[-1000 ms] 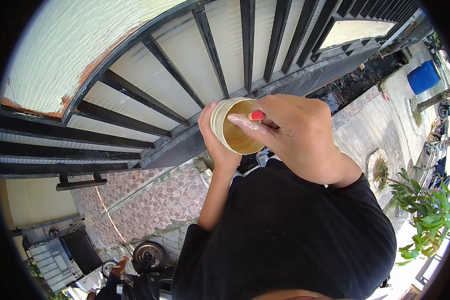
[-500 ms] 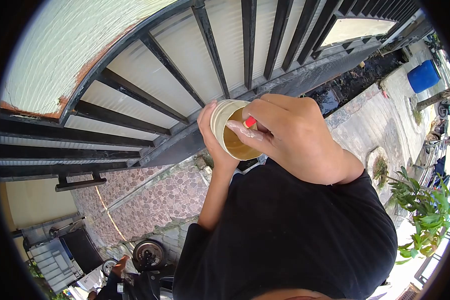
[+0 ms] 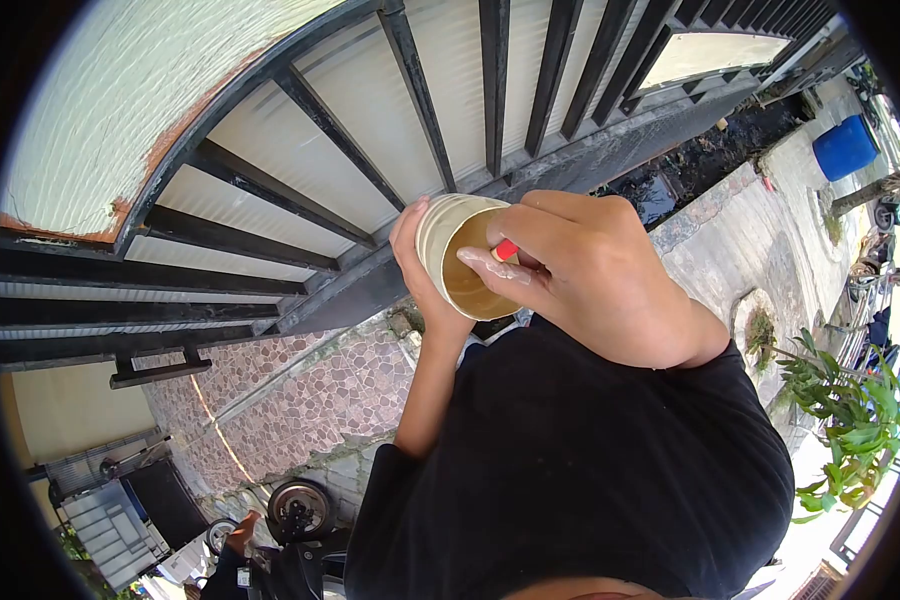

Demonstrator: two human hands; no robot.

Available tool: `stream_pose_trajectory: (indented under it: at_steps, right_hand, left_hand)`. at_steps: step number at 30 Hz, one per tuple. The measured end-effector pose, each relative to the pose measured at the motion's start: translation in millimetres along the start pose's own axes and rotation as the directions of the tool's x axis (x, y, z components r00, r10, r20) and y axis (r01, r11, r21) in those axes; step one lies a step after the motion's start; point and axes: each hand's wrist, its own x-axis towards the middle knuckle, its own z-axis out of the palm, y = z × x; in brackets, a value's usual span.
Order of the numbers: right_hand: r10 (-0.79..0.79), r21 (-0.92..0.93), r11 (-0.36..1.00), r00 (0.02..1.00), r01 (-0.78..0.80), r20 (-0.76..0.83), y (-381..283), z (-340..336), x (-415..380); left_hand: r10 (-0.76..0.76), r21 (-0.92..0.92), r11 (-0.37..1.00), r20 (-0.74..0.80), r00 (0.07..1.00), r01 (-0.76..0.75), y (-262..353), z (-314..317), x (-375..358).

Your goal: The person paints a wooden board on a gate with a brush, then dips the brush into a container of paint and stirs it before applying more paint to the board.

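My left hand (image 3: 423, 262) is wrapped around the side of a pale ribbed plastic cup (image 3: 436, 234), which is tilted with its mouth toward my right hand. Inside the cup shows a yellowish-brown surface, perhaps liquid. My right hand (image 3: 590, 275) reaches over the rim, its thumb and fingers pinching a thin red-ended handle (image 3: 506, 250). What sits at the handle's lower end is hidden by the hand and the cup. White smears, like paint, mark the right thumb.
A black metal fence (image 3: 492, 90) with pale panels runs beyond the cup, beside a textured cream wall (image 3: 170, 100). A dark ditch (image 3: 705, 150) and a blue barrel (image 3: 845, 148) are at right. Below left are stone paving (image 3: 310, 390), a motorcycle wheel (image 3: 300, 510) and a person's hand (image 3: 240, 535).
The red handle end has shifted slightly down and right in the cup. The cup's angle differs a little, and both hands keep their hold.
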Motion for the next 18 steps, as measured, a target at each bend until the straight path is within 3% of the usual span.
stream_pose_trajectory:
  at_steps: [2,4,6,7,10,11,13,15,18]
  right_hand:
    - [0.016,-0.006,1.0,0.999,-0.016,-0.05,0.8,-0.5,0.9]
    - [0.026,-0.012,1.0,0.995,-0.027,-0.098,0.8,-1.8,0.9]
    - [0.2,0.01,0.979,0.957,-0.202,-0.211,1.8,-5.2,-2.4]
    - [0.19,0.006,0.981,0.959,-0.193,-0.208,4.7,-6.2,-3.9]
    - [0.551,0.241,0.834,0.776,-0.497,-0.308,15.2,-5.6,-7.6]
    - [0.542,0.235,0.84,0.782,-0.49,-0.307,20.4,-4.6,-8.8]
    - [0.633,0.475,0.751,0.702,-0.458,-0.325,32.8,-2.7,-12.9]
    - [0.653,0.519,0.725,0.693,-0.453,-0.306,39.0,-2.4,-14.8]
    - [0.77,0.715,0.534,0.609,-0.451,-0.191,50.9,-0.1,-21.0]
  left_hand:
    - [0.001,0.0,1.0,0.002,1.0,-0.001,2.4,-0.3,-1.2]
    - [-0.172,-0.167,0.97,0.043,0.984,0.177,6.0,-0.4,-4.6]
    - [-0.224,-0.149,0.962,0.059,0.973,0.231,0.5,0.4,-9.1]
    - [-0.28,-0.128,0.949,0.079,0.957,0.289,-1.1,0.8,-11.1]
    - [-0.287,-0.127,0.947,0.076,0.955,0.295,2.5,2.8,-14.9]
    - [-0.299,-0.14,0.941,0.086,0.95,0.309,4.6,3.4,-15.6]
    - [-0.33,-0.13,0.932,0.085,0.94,0.339,10.9,3.0,-16.2]
    - [-0.357,-0.107,0.923,0.123,0.926,0.37,15.5,2.2,-16.7]
    - [-0.367,-0.094,0.921,0.117,0.923,0.378,21.5,5.1,-18.3]
